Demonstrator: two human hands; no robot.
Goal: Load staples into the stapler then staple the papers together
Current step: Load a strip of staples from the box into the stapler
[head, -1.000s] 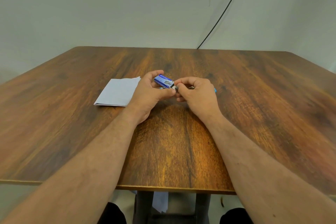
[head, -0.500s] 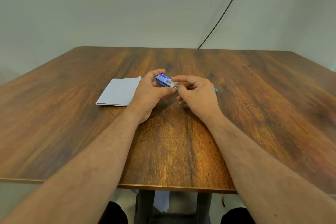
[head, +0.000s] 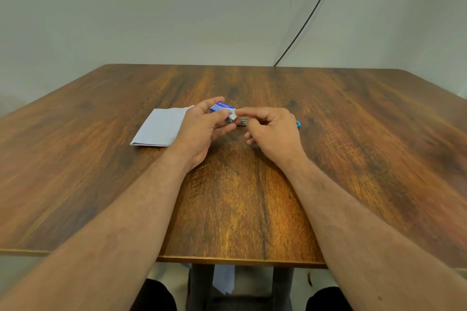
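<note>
Head view: a small blue-and-white cardboard staple box (head: 222, 108) is gripped by the left hand (head: 202, 131), its flap pinched open by the right hand (head: 271, 131); staples are seemingly to be drawn out next for the blue stapler (head: 298, 124).

A bare room: plain wall (head: 151, 7) (one black cable (head: 310, 15)), wooden table (head: 353, 159).

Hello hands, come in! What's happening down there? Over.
Left hand grips the blue staple box. Right hand pinches its open white flap. Stapler mostly hidden behind right hand; papers wait untouched. Nothing in the way.
</note>
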